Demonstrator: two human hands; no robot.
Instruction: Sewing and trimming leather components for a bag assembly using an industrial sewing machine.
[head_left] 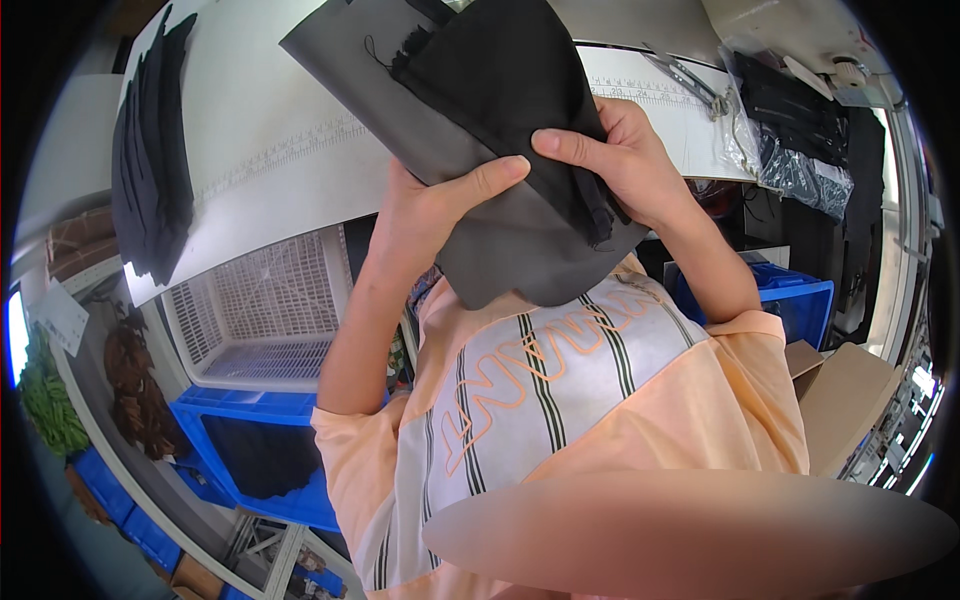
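Both hands grasp the fabric (500, 130), dark grey with a black piece on it, in the upper centre of the frame above the tabletop (270, 150). The left hand (425, 215) holds it from below, thumb on top; the right hand (615, 150) pinches the black layer. The step seems to be aligning the layers; next needs even edges.

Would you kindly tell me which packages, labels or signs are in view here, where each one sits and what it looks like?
Clear plastic bag: right end of the white table, crumpled, beside dark fabric.
Cardboard box: lower right by the blue bin, plain brown.
White paper sheet: far left, tilted, rectangular; its print is too small to make out.
No screens show.
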